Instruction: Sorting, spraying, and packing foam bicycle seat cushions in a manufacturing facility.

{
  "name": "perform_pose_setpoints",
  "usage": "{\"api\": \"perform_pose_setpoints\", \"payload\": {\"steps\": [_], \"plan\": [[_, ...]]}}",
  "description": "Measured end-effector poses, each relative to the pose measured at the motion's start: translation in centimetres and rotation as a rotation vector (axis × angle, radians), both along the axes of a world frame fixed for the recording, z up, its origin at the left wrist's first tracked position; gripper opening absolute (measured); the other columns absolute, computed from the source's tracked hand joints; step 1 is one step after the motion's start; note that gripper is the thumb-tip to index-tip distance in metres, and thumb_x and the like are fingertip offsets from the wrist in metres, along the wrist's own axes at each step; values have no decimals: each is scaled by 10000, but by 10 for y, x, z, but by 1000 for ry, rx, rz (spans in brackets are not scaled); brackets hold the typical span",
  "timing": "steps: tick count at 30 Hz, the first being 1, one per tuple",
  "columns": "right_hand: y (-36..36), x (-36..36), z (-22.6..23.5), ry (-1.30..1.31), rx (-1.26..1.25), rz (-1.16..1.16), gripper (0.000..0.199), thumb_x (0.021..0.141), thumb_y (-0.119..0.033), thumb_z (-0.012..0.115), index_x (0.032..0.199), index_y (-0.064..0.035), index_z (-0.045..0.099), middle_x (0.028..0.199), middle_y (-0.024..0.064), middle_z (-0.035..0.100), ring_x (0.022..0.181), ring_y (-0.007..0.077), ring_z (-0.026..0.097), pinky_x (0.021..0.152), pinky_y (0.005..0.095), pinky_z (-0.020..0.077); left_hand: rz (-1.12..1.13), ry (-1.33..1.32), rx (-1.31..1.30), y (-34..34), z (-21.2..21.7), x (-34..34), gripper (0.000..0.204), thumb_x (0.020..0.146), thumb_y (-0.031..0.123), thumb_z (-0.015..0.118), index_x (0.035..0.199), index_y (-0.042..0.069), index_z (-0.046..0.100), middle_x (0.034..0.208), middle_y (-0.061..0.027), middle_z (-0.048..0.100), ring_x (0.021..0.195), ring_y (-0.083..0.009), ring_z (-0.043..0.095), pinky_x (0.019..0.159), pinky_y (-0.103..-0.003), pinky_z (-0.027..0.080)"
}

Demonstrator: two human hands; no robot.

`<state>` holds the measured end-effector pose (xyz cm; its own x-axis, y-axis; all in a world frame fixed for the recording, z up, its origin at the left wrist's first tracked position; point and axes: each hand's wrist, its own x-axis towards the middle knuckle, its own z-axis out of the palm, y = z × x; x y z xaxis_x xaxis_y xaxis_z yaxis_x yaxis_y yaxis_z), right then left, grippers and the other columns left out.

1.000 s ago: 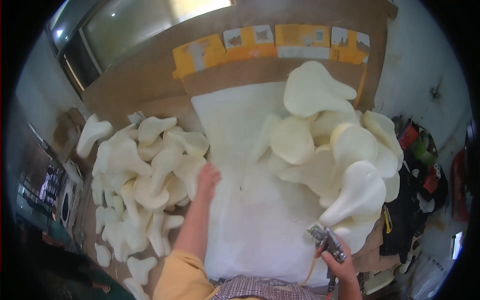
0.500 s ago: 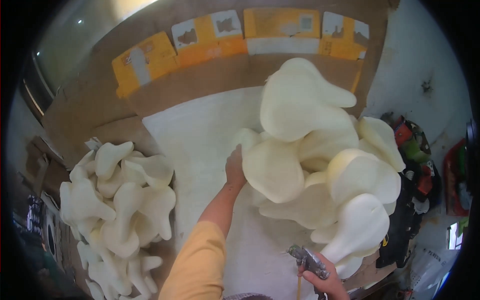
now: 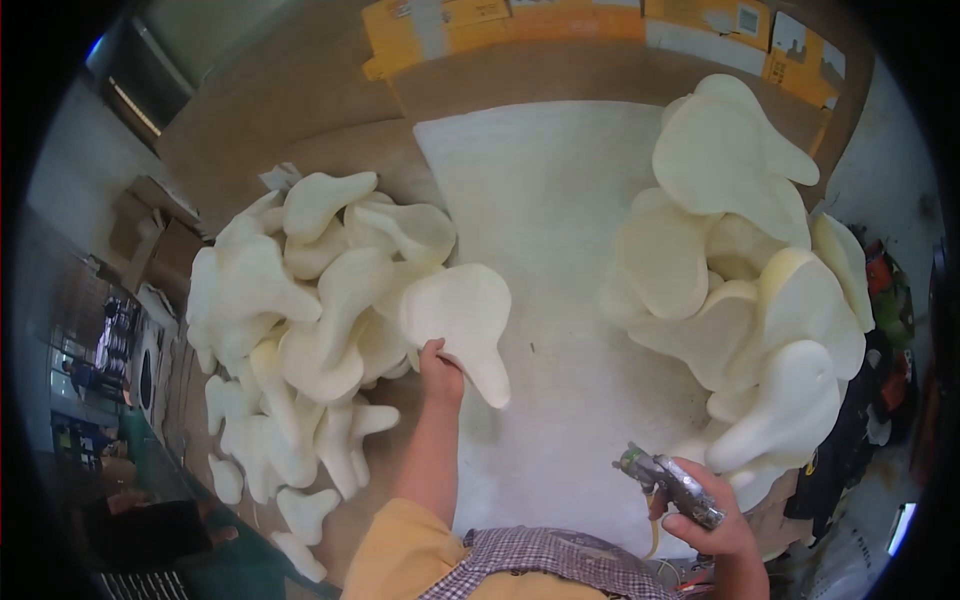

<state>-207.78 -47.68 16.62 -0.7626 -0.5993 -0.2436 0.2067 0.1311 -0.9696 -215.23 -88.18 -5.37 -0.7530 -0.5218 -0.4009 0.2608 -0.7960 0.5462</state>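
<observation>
My left hand (image 3: 441,374) is closed on the edge of a cream, saddle-shaped foam pad (image 3: 463,315), thumb on top. This pad overlaps the right side of the left pile of similar foam pads (image 3: 340,285), its narrow end pointing toward me over the white board (image 3: 540,330). Lower right, my right hand (image 3: 706,513) is wrapped round a metal spray gun (image 3: 672,487), whose nozzle end points left. A thin yellowish hose (image 3: 655,527) hangs below the gun. Beyond it rises the right pile of cream foam pads (image 3: 730,310).
Brown cardboard (image 3: 560,75) with yellow box panels (image 3: 575,22) stands behind the white board. Dark bags and cloths (image 3: 860,410) lie beyond the right pile. At the lower left, another person (image 3: 150,530) in dark clothing is partly visible near a green surface (image 3: 245,555).
My left hand has gone from the right pile to the left pile, now with a foam pad in it. The view has swung left. The right hand keeps the spray gun.
</observation>
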Motion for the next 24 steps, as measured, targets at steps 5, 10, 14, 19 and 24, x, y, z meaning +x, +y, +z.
{"api": "perform_pose_setpoints", "payload": {"steps": [5,10,14,19,24], "plan": [[-8,23,17,73,85,76,606,763,-101,705,1293,5,432,870,67,615,771,127,579,683,262,460,9,37,50,2,-3,17,476,727,19,455,1198,-9,394,1165,-124,469,1131,-272,459,1014,-413,385],[-14,40,37,163,-149,-152,585,770,-74,678,1285,40,425,908,111,604,734,145,592,653,287,486,-10,42,-36,6,-4,31,489,713,40,455,1198,-6,416,1170,-128,490,1135,-283,471,1014,-425,387],[-4,39,35,202,-184,-159,598,773,-86,673,1289,58,409,980,154,592,758,172,599,675,310,498,61,-59,-40,-27,6,27,488,726,79,460,1208,1,460,1157,-128,536,1119,-301,499,1028,-435,376],[27,36,14,176,-106,-362,590,786,-120,661,1295,45,412,933,121,614,812,168,601,749,317,495,505,287,197,-30,161,-15,394,877,282,498,1183,34,486,1085,-136,557,1064,-318,516,983,-499,374],[26,29,4,105,-237,-348,595,788,-117,659,1299,48,402,920,91,619,826,160,606,772,310,500,-805,711,3,-70,24,-119,400,909,373,481,1249,162,484,1209,-66,527,1016,-268,514,894,-441,403]]}}
